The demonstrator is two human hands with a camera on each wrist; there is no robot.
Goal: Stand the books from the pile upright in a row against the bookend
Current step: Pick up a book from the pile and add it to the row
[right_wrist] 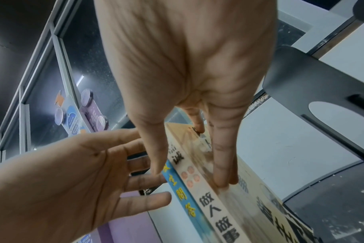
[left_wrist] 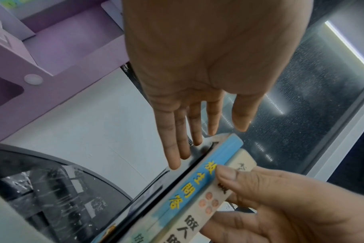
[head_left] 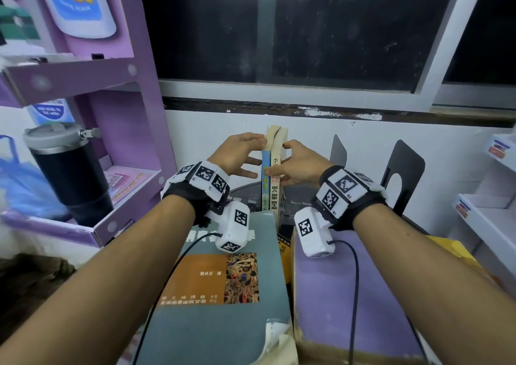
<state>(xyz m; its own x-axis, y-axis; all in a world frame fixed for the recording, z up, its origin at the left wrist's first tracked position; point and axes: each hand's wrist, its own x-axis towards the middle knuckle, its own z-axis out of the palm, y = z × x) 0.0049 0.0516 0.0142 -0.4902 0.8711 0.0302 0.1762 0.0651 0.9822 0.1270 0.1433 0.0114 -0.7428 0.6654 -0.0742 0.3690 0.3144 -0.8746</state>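
Two thin paperbacks (head_left: 270,180), upright mid-desk, well left of the bookend (head_left: 405,174). Left hand (head_left: 237,155) flat-fingered against one side; right hand (head_left: 296,166) pinching spines. Likely light, floppy, topple-prone; best clasped by both outer covers.

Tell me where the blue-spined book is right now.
In the head view the blue-spined book stands upright at centre, below the window, left of the cream-spined book. It sits between the left hand and right hand.
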